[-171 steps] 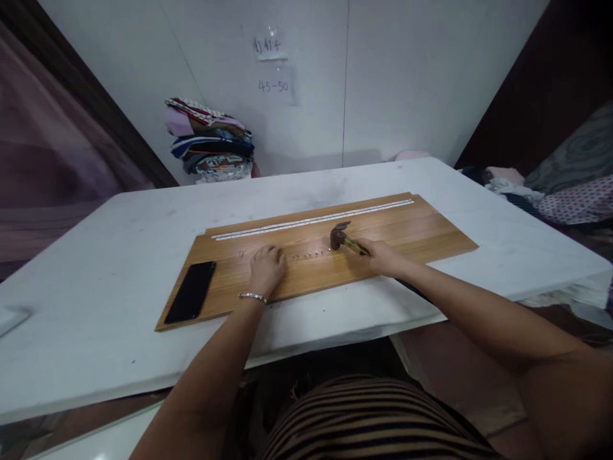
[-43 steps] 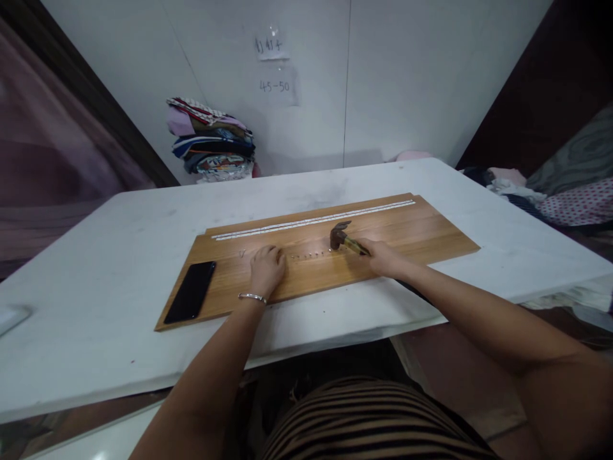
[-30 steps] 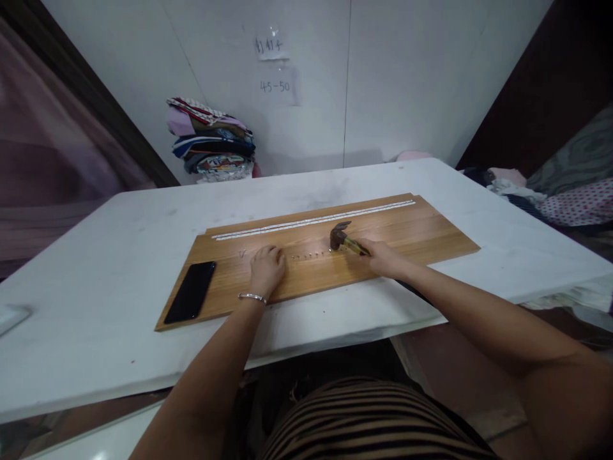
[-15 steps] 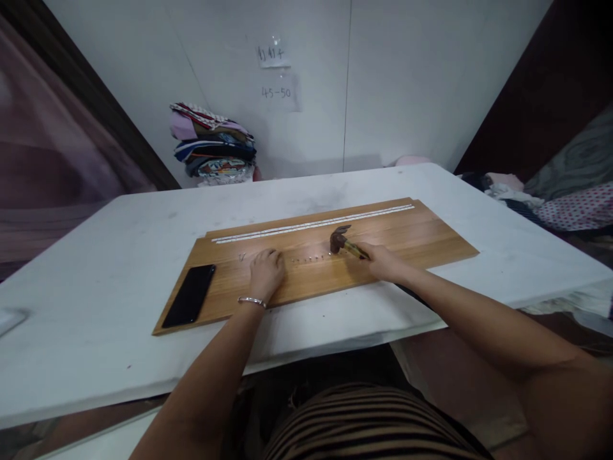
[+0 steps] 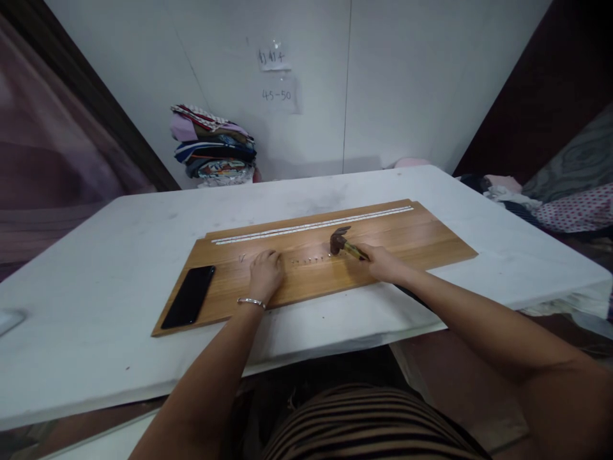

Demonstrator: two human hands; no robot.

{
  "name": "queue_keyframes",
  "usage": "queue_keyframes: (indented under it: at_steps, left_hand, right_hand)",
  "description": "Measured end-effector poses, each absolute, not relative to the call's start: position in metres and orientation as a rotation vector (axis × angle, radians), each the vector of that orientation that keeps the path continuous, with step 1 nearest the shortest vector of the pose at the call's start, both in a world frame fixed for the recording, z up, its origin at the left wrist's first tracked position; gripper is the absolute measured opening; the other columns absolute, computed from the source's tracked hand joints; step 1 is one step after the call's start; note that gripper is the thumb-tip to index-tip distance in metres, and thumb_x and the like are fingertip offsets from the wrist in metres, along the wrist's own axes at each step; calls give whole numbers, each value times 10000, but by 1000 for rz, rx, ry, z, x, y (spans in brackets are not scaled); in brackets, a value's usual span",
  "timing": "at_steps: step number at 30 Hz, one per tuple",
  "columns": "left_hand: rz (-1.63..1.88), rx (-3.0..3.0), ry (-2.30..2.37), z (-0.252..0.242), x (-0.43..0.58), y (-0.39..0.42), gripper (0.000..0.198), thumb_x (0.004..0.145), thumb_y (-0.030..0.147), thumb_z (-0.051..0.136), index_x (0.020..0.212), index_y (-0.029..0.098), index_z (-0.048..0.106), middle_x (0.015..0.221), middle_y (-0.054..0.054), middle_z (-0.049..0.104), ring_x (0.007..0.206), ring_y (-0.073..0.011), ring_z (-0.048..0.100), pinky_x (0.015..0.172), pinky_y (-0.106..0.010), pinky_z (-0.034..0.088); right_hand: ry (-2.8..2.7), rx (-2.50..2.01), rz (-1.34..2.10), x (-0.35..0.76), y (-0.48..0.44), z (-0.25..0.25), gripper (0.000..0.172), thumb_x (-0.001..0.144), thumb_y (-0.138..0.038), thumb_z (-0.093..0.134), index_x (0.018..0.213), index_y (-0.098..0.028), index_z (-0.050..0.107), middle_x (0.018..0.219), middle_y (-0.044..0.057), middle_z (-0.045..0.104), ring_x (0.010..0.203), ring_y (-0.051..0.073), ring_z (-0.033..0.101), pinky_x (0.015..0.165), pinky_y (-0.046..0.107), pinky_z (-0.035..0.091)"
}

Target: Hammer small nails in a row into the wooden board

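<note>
right hand (image 5: 382, 263) closed round hammer (image 5: 353, 250); left hand (image 5: 265, 276) curled on board (image 5: 407, 239); contents unclear

Right hand (image 5: 382, 262) is hiding part of the hammer (image 5: 349, 247) along its handle. Nails (image 5: 310, 260) are showing too small to judge depth. Left edge is cropping a white object (image 5: 9, 319).

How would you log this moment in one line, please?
right hand: grips brown-headed claw hammer; left hand: rests on brown wooden board; between them: row of small metal nails
</note>
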State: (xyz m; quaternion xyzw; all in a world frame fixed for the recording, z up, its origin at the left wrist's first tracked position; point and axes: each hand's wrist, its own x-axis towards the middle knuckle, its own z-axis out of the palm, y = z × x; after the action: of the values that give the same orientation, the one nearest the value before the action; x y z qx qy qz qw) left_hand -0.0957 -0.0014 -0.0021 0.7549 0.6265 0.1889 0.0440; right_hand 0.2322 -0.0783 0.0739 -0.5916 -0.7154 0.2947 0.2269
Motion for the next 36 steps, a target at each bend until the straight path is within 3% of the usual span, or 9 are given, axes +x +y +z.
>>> queue_keyframes:
  at_steps: [19, 25, 36]
  left_hand:
    - [515, 2323, 1929, 5, -90, -7, 350, 961, 169, 448, 1136, 180, 751, 1291, -126, 710, 1225, -256, 611, 1104, -418, 431]
    - [520, 2285, 1925, 9, -85, -13, 310, 983, 178, 464, 1105, 170, 749, 1248, -131, 712, 1226, -246, 599, 1113, -411, 413]
    - [586, 2221, 1922, 6, -84, -15, 254, 969, 174, 489, 1007, 183, 740, 1153, -119, 726, 1148, -228, 618, 1063, -385, 436]
  right_hand:
    - [-2036, -1668, 760, 235, -77, 67, 372, 874, -323, 576, 1196, -206, 721, 983, 77, 773, 881, 274, 690, 784, 364, 519]
    - [-2023, -1561, 713, 250, -69, 43, 427, 863, -299, 575, 1265, -244, 709, 1119, 82, 788, 1029, 316, 714, 876, 410, 555]
    - [-2044, -1563, 667, 255, -68, 42, 419, 813, -292, 579, 1196, -250, 742, 1105, 57, 802, 992, 314, 748, 823, 393, 591]
